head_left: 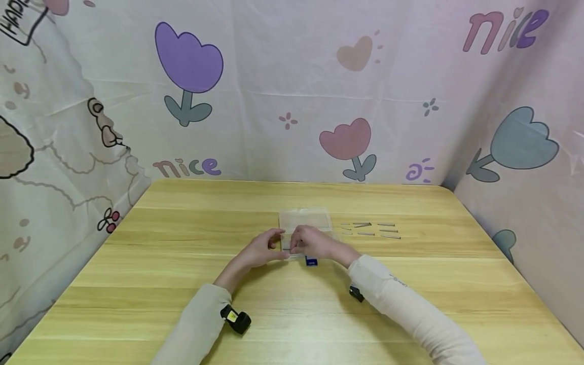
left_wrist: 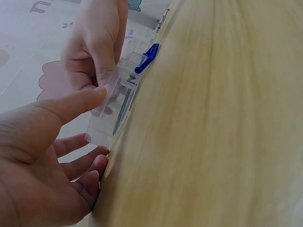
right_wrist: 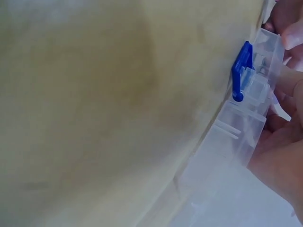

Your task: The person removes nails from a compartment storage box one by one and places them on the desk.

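- Gripping a clear plastic box mid-counter, both hands met; loose metal pins lay just right, easily scattered.
- Left hand thumb pinched the box edge; it might slip.
- Right hand fingers curled round it near the blue latch, which could snap.

Backdrop and bench, nothing fancy

Light wooden bench with plank grain, walled in by a pale cloth backdrop printed with a purple tulip, a pink tulip, a blue-grey tulip on the right side, "nice" lettering and a cartoon sheep on the left.
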{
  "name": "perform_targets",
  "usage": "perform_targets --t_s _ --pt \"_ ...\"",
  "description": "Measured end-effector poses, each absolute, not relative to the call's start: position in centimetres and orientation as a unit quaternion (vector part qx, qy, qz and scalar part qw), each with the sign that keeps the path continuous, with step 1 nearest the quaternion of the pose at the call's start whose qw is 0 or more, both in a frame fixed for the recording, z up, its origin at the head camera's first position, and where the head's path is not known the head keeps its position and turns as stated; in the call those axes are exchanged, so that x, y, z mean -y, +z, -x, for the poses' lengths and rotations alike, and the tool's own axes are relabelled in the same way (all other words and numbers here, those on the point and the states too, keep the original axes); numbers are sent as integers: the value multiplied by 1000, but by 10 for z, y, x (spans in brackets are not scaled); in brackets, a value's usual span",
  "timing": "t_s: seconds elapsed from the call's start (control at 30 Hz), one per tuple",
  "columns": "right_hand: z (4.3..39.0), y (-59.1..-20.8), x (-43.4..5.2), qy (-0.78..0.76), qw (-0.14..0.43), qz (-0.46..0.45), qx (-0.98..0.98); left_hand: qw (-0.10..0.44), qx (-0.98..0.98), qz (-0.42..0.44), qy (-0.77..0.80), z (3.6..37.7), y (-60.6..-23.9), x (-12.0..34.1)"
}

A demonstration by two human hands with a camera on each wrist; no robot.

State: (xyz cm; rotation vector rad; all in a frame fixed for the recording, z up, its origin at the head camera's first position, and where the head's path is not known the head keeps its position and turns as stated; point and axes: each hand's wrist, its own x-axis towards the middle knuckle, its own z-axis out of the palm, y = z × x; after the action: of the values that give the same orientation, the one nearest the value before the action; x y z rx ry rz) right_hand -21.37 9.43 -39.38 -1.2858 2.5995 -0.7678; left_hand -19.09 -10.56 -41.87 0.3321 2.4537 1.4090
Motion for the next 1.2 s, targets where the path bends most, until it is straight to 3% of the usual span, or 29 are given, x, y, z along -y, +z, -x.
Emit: perform_targets --t_s 0.27,0.63,0.77,1.2 --pt "218 -384 -98 -300 93 379 -871 144 -855 -110 486 191 -418 105" --pt "225 -376 -113 -271 51 383 -881 135 -861 -108 478 190 -418 103" --pt "229 -374 -126 -266 40 385 -883 136 -861 -103 479 190 -418 103" --pt "240 -374 -191 -298 27 271 -915 139 -860 -112 479 189 -418 104"
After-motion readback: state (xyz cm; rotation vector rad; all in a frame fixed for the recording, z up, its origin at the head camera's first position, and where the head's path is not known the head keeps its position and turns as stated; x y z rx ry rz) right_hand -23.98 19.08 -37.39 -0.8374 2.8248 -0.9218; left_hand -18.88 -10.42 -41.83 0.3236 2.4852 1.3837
